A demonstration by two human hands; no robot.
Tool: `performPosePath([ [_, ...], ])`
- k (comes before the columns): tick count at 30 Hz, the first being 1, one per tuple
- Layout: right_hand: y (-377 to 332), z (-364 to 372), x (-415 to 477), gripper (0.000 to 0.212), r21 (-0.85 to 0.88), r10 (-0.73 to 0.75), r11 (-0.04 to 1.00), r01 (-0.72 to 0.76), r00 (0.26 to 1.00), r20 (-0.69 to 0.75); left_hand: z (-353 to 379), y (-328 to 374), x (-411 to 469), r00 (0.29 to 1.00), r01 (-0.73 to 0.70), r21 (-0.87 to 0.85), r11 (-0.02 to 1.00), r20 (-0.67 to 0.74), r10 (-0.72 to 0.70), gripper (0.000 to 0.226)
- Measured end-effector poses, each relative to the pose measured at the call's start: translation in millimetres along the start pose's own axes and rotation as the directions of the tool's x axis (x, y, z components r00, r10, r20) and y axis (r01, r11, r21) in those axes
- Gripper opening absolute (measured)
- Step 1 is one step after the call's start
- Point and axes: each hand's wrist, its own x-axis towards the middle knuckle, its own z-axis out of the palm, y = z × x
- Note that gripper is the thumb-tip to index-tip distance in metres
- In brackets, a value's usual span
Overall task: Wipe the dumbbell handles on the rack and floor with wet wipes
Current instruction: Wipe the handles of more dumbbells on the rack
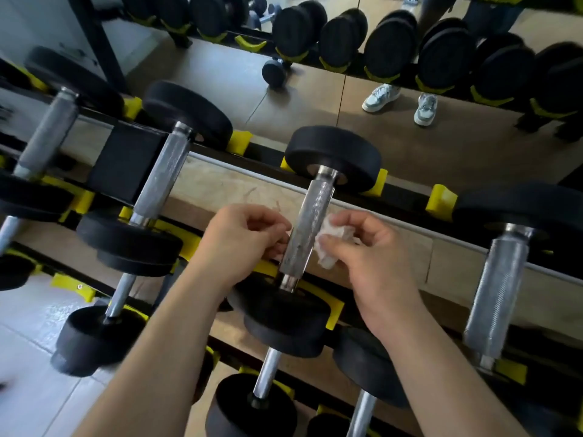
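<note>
A black dumbbell with a knurled steel handle [307, 222] lies across the top tier of the rack [440, 198] in the middle of the view. My right hand [369, 257] pinches a crumpled white wet wipe [331, 244] just right of the handle's lower half. On the handle's left side my left hand [239, 241] has its fingers curled, with the fingertips at the metal and a bit of white at them. Whether the wipe runs behind the handle between both hands is hidden.
More dumbbells lie on the same tier to the left [164, 175] and right [495, 288], with lower tiers below [268, 373]. A mirror behind shows the rack's reflection, a small dumbbell [274, 72] on the floor and a person's sneakers [381, 96]. Grey floor tiles lie at lower left.
</note>
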Motion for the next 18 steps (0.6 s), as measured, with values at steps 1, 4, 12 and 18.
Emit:
performPosePath([
  [1,-1,1,0,0.029,-0.049,-0.032,0.998,0.031,0.999,-0.027,-1,1,-4,0.999,-0.028,0.021,0.999,0.02,0.028,0.006],
  [4,2,9,-2,0.027,-0.231,-0.213,0.954,0.191,0.974,-0.075,7,6,-11,0.993,-0.049,0.293,0.955,-0.09,0.079,0.017],
  [12,21,12,-22,0.016,-0.625,-0.515,0.556,0.548,0.817,0.258,23,13,-7,0.961,-0.012,0.444,0.896,-0.241,0.132,0.011],
  [18,-9,18,9,0.013,-0.712,-0.6,0.449,0.54,0.773,0.207,21,3,-26,0.941,-0.13,0.225,0.966,-0.279,0.192,0.034],
])
